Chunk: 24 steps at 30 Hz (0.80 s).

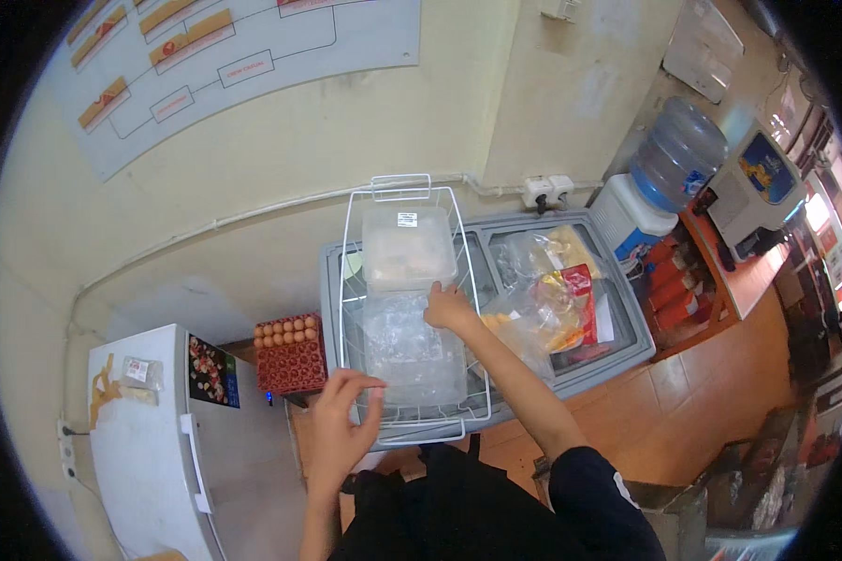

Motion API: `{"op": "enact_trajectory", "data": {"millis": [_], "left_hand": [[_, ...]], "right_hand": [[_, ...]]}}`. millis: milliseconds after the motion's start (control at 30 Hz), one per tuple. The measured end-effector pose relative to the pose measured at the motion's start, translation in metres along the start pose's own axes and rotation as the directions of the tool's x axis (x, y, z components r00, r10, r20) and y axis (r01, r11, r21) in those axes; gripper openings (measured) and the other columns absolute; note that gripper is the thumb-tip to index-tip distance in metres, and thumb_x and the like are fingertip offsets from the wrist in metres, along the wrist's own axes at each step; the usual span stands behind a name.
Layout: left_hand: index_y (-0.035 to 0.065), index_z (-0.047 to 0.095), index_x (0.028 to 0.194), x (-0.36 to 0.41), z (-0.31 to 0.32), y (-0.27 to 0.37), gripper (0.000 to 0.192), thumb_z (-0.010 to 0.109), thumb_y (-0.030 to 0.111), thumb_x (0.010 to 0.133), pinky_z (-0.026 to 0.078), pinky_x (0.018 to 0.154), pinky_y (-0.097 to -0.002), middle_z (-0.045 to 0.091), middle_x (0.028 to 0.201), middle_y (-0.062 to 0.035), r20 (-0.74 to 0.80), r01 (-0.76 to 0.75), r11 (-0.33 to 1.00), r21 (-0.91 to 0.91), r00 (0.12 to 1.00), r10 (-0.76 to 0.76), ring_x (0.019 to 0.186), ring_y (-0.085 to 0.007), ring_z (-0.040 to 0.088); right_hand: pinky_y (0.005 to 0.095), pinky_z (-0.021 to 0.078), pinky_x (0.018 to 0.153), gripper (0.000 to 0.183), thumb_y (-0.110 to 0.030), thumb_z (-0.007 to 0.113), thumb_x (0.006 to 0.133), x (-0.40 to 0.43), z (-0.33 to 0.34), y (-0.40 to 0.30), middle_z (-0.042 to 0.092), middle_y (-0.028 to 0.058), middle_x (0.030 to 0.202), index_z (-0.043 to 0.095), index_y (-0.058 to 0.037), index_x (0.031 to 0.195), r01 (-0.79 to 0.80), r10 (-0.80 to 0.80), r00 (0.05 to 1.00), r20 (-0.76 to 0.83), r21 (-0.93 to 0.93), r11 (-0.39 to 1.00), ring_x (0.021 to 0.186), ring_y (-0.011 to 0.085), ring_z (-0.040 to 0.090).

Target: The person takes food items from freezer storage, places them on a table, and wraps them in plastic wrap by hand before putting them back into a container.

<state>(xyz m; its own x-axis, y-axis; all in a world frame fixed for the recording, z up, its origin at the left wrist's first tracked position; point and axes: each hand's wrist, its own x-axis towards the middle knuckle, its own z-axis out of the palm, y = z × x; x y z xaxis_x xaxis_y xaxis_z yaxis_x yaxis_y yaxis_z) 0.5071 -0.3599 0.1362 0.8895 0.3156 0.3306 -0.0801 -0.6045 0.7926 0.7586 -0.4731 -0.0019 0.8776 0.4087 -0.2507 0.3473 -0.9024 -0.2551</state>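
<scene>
A white wire basket [476, 301] rests on a chest freezer [568, 382] with a grey frame. In its far half sits a clear plastic container [408, 245] with a printed label on the lid. Nearer lies another translucent plastic container [414, 350], frosty in look. My right hand [449, 306] reaches in over the place where the two containers meet, fingers bent at the far container's near edge; whether it grips anything is hard to tell. My left hand [354, 407] is raised at the basket's near left side, thumb and fingers apart, holding nothing.
Bagged food [558, 308] lies on the freezer's right part. Left of it stand red egg trays [291, 365] with brown eggs and a small white refrigerator [140, 421]. A water dispenser [631, 207] with a large bottle stands at the right. Sockets [547, 189] are on the wall behind.
</scene>
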Motion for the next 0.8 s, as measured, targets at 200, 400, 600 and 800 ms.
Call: {"op": "enact_trajectory", "data": {"millis": [200, 400, 600, 800], "left_hand": [[-0.0007, 0.066, 0.091, -0.011, 0.012, -0.033, 0.009, 0.06, 0.004, 0.087, 0.05, 0.073, -0.0285, 0.059, 0.088, -0.0103, 0.089, 0.174, 0.978, -0.112, 0.982, -0.165, 0.081, -0.0177, 0.061], [-0.0022, 0.066, 0.092, -0.006, 0.015, -0.043, 0.01, 0.06, 0.003, 0.086, 0.051, 0.075, -0.0302, 0.059, 0.087, -0.0131, 0.062, 0.232, 0.973, -0.015, 0.971, -0.23, 0.081, -0.0226, 0.063], [-0.0015, 0.066, 0.091, -0.017, 0.011, -0.073, 0.01, 0.061, 0.004, 0.085, 0.05, 0.072, -0.0302, 0.059, 0.086, -0.0133, 0.142, 0.163, 0.986, -0.043, 0.978, -0.156, 0.079, -0.0231, 0.063], [-0.0004, 0.067, 0.089, -0.004, 0.026, -0.077, 0.008, 0.062, 0.005, 0.085, 0.049, 0.068, -0.0296, 0.06, 0.083, -0.0128, 0.236, 0.11, 0.984, -0.139, 0.969, -0.075, 0.074, -0.0219, 0.062]], "right_hand": [[0.0517, 0.0361, 0.095, 0.048, -0.016, 0.053, 0.08, 0.02, 0.032, -0.01, 0.046, 0.0314, 0.124, 0.044, 0.0019, 0.123, -0.1, 0.098, 0.995, 0.027, 0.072, 0.992, 0.115, 0.0429, 0.048], [0.0478, 0.0438, 0.093, 0.049, -0.012, 0.062, 0.078, -0.027, 0.003, -0.005, 0.051, 0.0258, 0.116, 0.044, -0.0029, 0.122, 0.068, -0.067, 0.998, 0.013, -0.052, 0.996, 0.11, 0.0423, 0.052], [0.0431, 0.0458, 0.089, 0.054, -0.029, 0.073, 0.075, -0.105, -0.092, 0.043, 0.055, 0.0173, 0.117, 0.052, 0.0006, 0.116, 0.322, -0.128, 0.879, -0.459, 0.374, 0.869, 0.11, 0.0326, 0.055], [0.0399, 0.0495, 0.082, 0.048, -0.033, 0.073, 0.076, -0.154, -0.04, 0.154, 0.064, 0.0173, 0.107, 0.061, -0.0019, 0.111, -0.168, 0.184, 0.977, -0.108, 0.137, 0.976, 0.1, 0.0317, 0.062]]}}
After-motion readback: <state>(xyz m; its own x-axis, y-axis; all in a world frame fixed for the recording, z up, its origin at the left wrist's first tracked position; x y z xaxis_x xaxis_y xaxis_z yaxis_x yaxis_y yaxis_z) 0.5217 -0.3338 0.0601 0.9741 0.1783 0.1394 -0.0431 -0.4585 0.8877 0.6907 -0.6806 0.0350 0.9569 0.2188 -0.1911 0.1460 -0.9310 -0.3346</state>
